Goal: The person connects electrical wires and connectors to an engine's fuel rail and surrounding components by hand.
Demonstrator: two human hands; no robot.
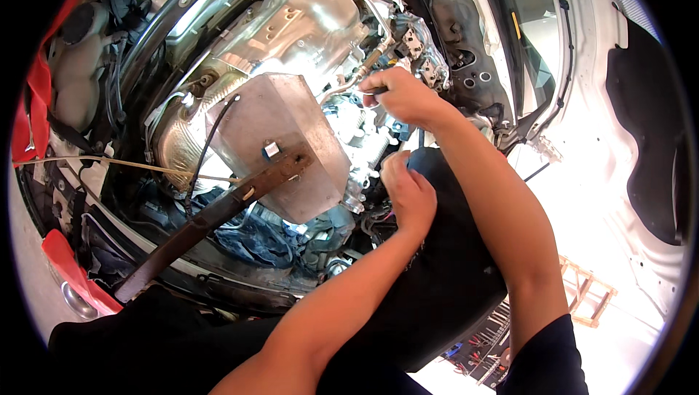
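Observation:
Under a raised car hood, both my arms reach into the engine bay. My right hand (404, 98) is closed beside a metal pipe (377, 56) on the engine. A short dark piece, too small to name, shows between its thumb and fingers. Lower down, my left hand (409, 192) has its fingers curled together by the engine's side. What those fingers hold, if anything, is hidden. A blue part (400, 130) lies between the two hands. Left of them sits a grey sheet-metal box (280, 115) against the engine.
A rusty metal bar (211, 222) runs from the box to the front edge. Behind the box are a shiny heat shield (306, 20) and ribbed foil cover (178, 153). Red cloth (40, 93) hangs at the left. A black cover (451, 249) lies beneath my arms; tools (491, 344) lie beyond.

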